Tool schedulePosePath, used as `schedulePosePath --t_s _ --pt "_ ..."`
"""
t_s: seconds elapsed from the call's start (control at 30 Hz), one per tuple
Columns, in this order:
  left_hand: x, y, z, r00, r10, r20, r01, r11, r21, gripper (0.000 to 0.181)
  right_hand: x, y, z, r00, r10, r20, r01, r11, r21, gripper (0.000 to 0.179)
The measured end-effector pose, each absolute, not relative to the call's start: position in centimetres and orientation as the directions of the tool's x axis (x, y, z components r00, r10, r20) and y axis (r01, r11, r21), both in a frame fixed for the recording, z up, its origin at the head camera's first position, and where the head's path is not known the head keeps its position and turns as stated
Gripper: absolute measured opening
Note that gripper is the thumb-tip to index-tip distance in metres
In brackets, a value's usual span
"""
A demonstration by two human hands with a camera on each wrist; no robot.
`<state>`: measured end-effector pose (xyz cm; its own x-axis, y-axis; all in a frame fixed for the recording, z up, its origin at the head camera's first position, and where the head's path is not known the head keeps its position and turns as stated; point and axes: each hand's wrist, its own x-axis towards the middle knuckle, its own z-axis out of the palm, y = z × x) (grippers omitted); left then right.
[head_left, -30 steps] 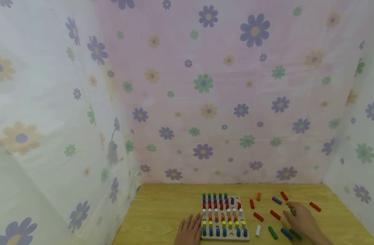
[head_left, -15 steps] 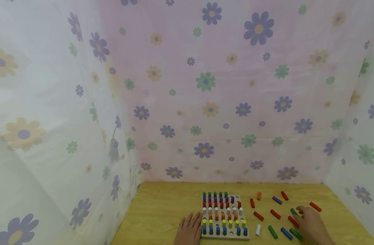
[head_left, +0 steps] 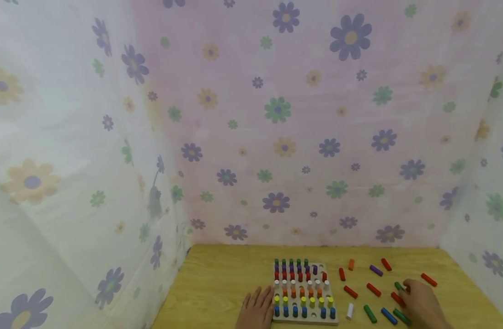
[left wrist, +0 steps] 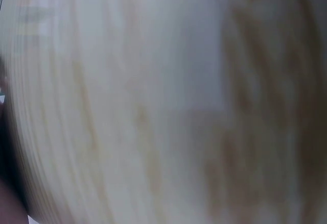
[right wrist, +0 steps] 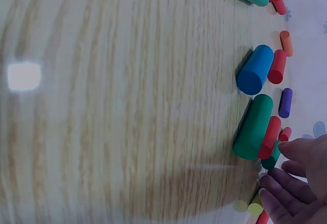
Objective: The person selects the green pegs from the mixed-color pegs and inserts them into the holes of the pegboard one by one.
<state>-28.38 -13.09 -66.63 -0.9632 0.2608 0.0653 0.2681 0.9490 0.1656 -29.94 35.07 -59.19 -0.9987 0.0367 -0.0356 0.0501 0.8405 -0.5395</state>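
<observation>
My right hand (head_left: 424, 301) is low over loose pegs at the right of the table, thumb and fingers apart. Near its fingertips lies a small green peg (head_left: 398, 286), with a red peg (head_left: 397, 299) partly hidden by the hand. In the right wrist view the green peg (right wrist: 271, 160) shows between thumb and fingers; no grip on it is visible. Flat on the table, my left hand (head_left: 255, 308) lies with straight fingers beside the pegboard (head_left: 305, 318). Upright pegs fill most of its holes, in rows of green, purple, red, white, orange, yellow and blue. The left wrist view is blurred.
Around the right hand lie a blue peg (head_left: 389, 315), a longer green peg (head_left: 401, 316), a white peg (head_left: 350, 311), a purple peg (head_left: 376, 270) and several red ones. Yellow pegs (right wrist: 255, 205) appear beyond the fingers. A flowered cloth (head_left: 301, 137) encloses the table.
The right hand has shifted right, and the red peg under it has come into view. The left hand stays beside the pegboard. The head view has tilted slightly.
</observation>
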Motion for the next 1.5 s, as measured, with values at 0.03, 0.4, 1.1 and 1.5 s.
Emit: schedulePosePath --t_s 0.03,0.4,1.1,1.5 --pt "-28.4 -13.1 -66.8 -0.962 0.264 0.071 0.272 0.948 0.163 0.056 -29.9 35.1 -59.2 -0.999 0.036 -0.034 0.049 0.843 -0.535 0.024" --pt "-28.3 -13.2 -66.9 -0.963 0.258 0.073 0.267 0.949 0.165 0.061 -30.3 34.7 -59.9 -0.993 0.082 -0.090 0.117 0.838 -0.533 0.018" --pt "-28.2 -12.8 -66.6 -0.969 0.236 0.071 0.245 0.953 0.176 0.059 -30.5 34.6 -59.6 -0.999 0.033 0.022 0.014 0.808 -0.589 0.013" --pt "-28.1 -12.8 -66.4 -0.972 0.227 0.067 0.235 0.951 0.199 0.061 -30.2 33.5 -57.9 -0.986 0.061 0.154 -0.049 0.781 -0.623 0.023"
